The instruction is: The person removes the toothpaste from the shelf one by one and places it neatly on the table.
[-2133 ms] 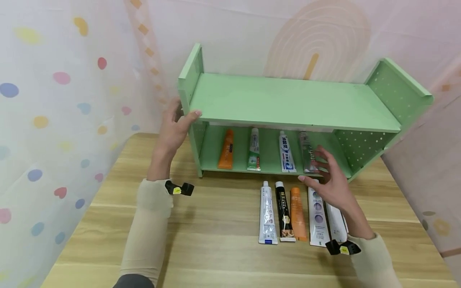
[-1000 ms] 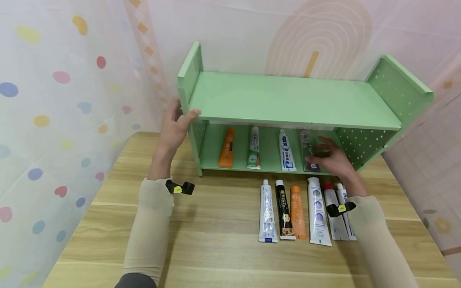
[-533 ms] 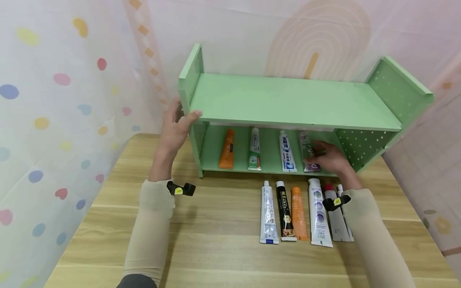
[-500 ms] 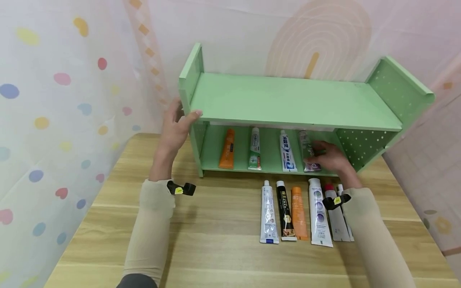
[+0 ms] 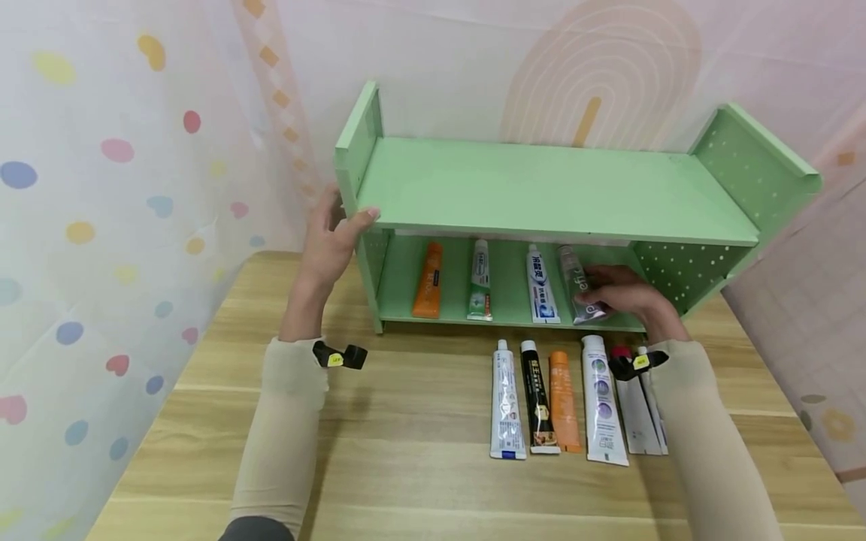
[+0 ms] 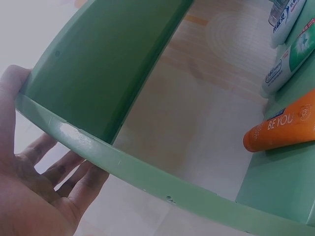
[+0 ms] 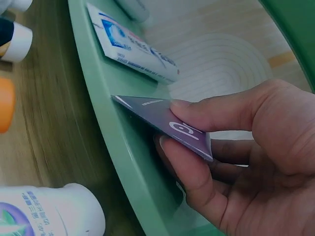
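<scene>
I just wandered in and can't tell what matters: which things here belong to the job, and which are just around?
Seemingly part of the job:
right hand, pinching the purple-ended tube
left hand, holding the green shelf
three other tubes on that shelf
probably the six tubes on the wooden table

Just there:
the table itself
patterned wall cloth
black wrist devices

There are ten tubes point(image 5: 604, 406), two hands point(image 5: 326, 248), one rack point(image 5: 555, 188) and one table point(image 5: 406, 421).

L hand point(image 5: 328, 242) grips green shelf point(image 5: 561, 188) @ L side, R hand point(image 5: 628, 293) pinches grey tube point(image 5: 572, 272) inside.
</scene>
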The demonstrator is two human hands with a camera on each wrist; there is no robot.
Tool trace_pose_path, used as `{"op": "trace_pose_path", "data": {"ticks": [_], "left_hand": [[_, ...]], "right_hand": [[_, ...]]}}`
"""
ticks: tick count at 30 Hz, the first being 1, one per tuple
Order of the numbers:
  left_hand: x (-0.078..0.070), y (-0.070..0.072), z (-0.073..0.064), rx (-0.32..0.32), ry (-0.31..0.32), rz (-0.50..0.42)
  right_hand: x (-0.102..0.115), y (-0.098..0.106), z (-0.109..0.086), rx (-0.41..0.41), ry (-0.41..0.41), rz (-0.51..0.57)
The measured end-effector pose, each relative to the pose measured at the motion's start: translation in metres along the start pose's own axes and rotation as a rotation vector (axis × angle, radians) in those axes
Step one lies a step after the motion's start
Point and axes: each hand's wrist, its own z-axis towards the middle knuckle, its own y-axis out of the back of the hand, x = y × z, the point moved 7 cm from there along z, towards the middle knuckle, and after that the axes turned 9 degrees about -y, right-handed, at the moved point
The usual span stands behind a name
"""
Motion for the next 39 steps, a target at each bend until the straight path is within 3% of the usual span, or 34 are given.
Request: {"op": "trace_pose_path", "data": {"ticks": [5, 10, 19, 30, 39], "left_hand": [[-0.001, -0.002, -0.002, 0.008, 0.003, 0.001], [-0.004, 0.001, -0.002, 0.002, -0.020, -0.001], [0.000, 0.005, -0.003, 0.007, -0.026, -0.043], [0.004, 0.004, -0.002, 0.005, -0.019, -0.039], [0.005, 0.004, 0.002, 0.020, -0.019, -0.061]], "right_hand": [[-0.006, -0.002, -0.005, 0.017, 0.025, 0.038], [-0.008, -0.008, -0.008, -0.024, 0.039, 0.087], [-0.019, -0.018, -0.021, -0.053, -0.007, 0.245], [-0.025, -0.032, -0.028, 0.064, 0.068, 0.591], [-0.023, -0.035, -0.032, 0.095, 0.108, 0.607]]}}
